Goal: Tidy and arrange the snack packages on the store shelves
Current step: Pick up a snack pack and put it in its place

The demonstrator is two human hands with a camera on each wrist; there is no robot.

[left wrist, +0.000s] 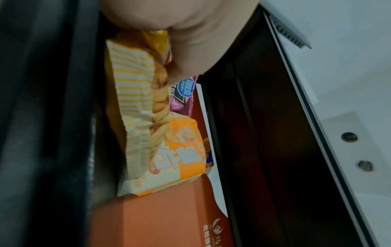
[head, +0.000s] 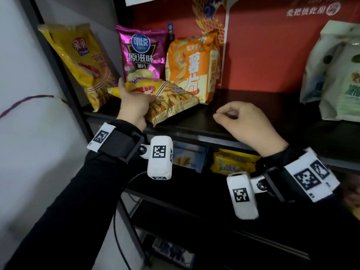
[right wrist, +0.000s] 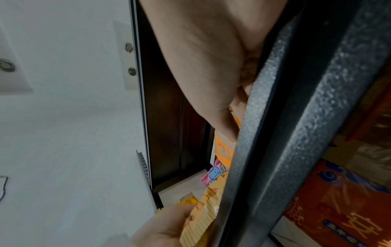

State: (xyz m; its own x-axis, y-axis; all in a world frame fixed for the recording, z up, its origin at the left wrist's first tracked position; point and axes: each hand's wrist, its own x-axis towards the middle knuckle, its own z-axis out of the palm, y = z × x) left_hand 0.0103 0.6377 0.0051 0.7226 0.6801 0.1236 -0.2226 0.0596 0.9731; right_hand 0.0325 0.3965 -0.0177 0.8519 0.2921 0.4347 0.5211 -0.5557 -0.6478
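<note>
The left hand (head: 134, 106) is gripping a yellow striped snack bag (head: 167, 100), thumb up along its top and fingers curled under. The bag is lying flat on the shelf (head: 243, 106), its long axis running from the hand rightward toward the orange bag (head: 192, 69), which it seems to touch. The right hand (head: 247, 123) is resting loosely curled on the shelf, holding nothing, just right of the bag. Standing behind are a leaning yellow bag (head: 81, 61) and a pink bag (head: 141, 53) reading "可比克 原滋味"; the orange one reads "薯片". Standing it upright looks like the left hand's job.
</note>
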